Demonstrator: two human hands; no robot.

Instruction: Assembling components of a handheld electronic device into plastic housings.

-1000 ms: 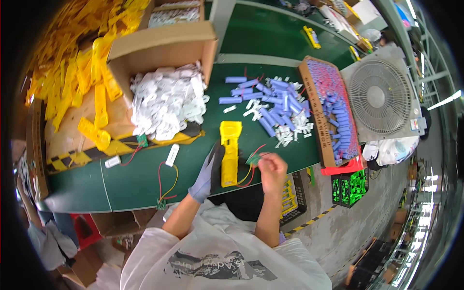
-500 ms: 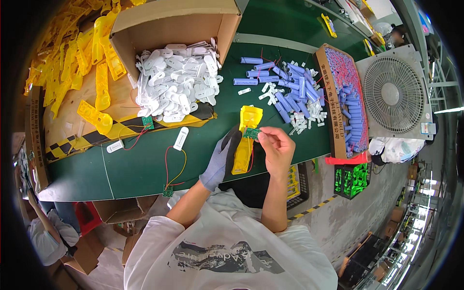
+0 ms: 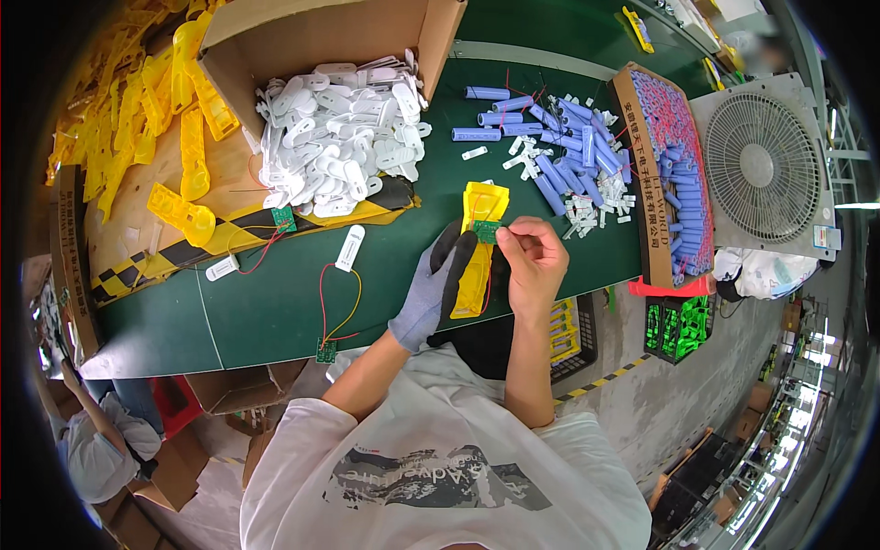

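My left hand point(image 3: 429, 286), in a grey and black glove, is closed round a long yellow plastic housing point(image 3: 473, 282), held over the front edge of the green table. Bare fingers of my right hand point(image 3: 534, 261) pinch the right edge of a small green circuit board point(image 3: 485, 232), which lies over the upper part of the housing. A red wire runs along the housing's right side. To the left, a white oval plastic piece point(image 3: 350, 246) is joined by red and yellow wires to another green board point(image 3: 326, 350) at the table edge.
White plastic pieces point(image 3: 330, 137) spill from a cardboard box point(image 3: 325, 27). Yellow housings point(image 3: 183, 220) lie piled at left. Purple cylindrical cells point(image 3: 550, 183) lie back right, beside a cardboard tray point(image 3: 649, 183) of cells and a fan point(image 3: 761, 156). Another person point(image 3: 110, 445) is at lower left.
The view has shifted slightly, so the table things sit a little differently. Both hands still hold the housing and the board, with the right fingers slightly more curled.
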